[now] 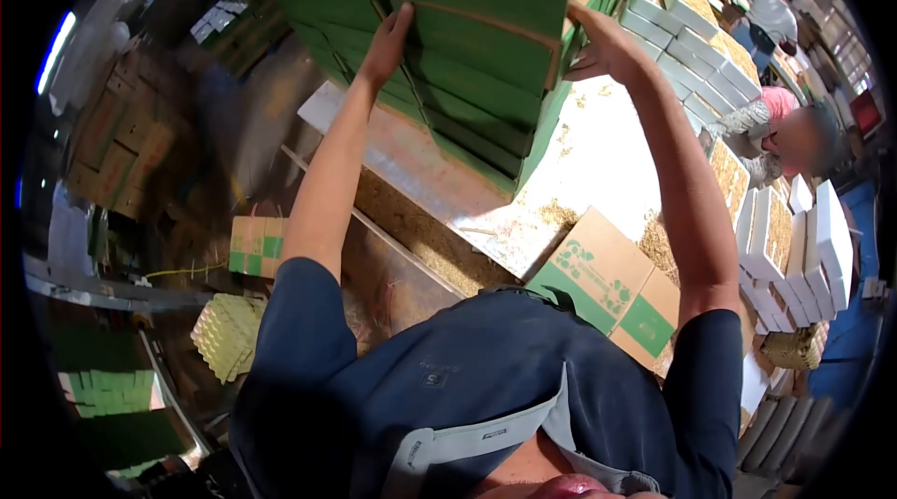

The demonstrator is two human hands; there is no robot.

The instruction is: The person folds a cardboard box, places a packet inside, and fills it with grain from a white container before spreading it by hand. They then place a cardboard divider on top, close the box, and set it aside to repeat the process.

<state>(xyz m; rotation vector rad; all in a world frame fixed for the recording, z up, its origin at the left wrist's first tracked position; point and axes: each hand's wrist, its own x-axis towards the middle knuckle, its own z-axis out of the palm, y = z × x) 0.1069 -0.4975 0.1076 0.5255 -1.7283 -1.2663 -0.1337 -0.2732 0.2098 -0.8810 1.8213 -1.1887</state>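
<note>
Both bare arms are reaching forward and up, away from the chest, held well apart from each other. The left arm [327, 181] is stretching out almost straight, its short dark-blue sleeve [294, 312] covering only the shoulder and upper arm. The left hand [388, 43] is lying flat, its fingers [400, 21] extended close together and pointing away from the body, with the back of the hand facing the camera. The right arm [687, 191] is bending slightly at the elbow, with the forearm angling inward. The right hand [605, 46] is spreading open, the palm turned inward toward the left hand and the thumb splayed apart from the fingers.
</note>
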